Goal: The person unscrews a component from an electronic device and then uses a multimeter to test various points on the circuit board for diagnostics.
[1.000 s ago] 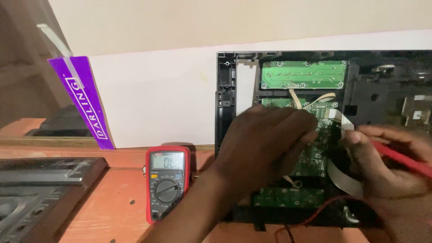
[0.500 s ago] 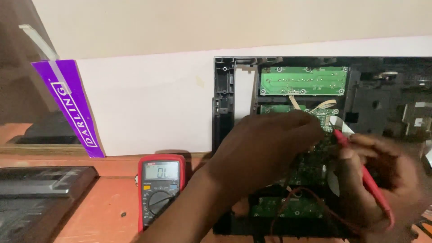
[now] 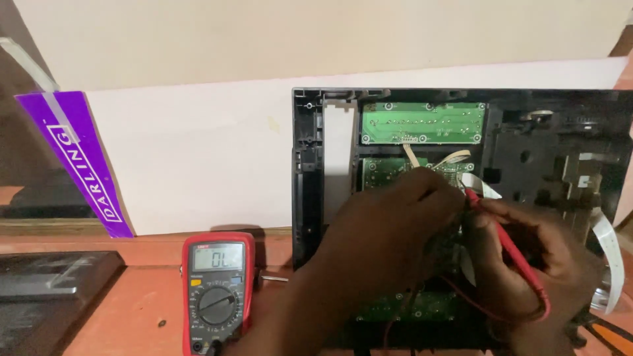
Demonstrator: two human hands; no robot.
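A black plastic panel (image 3: pixel 306 171) leans upright with green circuit boards (image 3: pixel 422 123) fixed inside it. My left hand (image 3: pixel 389 227) covers the middle board, fingers curled down against it; what it holds is hidden. My right hand (image 3: pixel 527 257) grips a red test probe (image 3: pixel 511 250), its tip touching the board next to my left fingers. A red multimeter (image 3: pixel 216 290) with a lit grey display lies on the wooden bench to the left of my left forearm.
White ribbon cables (image 3: pixel 610 250) hang at the panel's right side. A purple strip (image 3: pixel 79 165) leans against the white wall board at left. A dark flat device (image 3: pixel 46 296) lies at the bench's lower left.
The view has shifted, so the panel and meter sit lower and further right in frame. My right hand has brought the red probe tip up to the board beside my left fingers.
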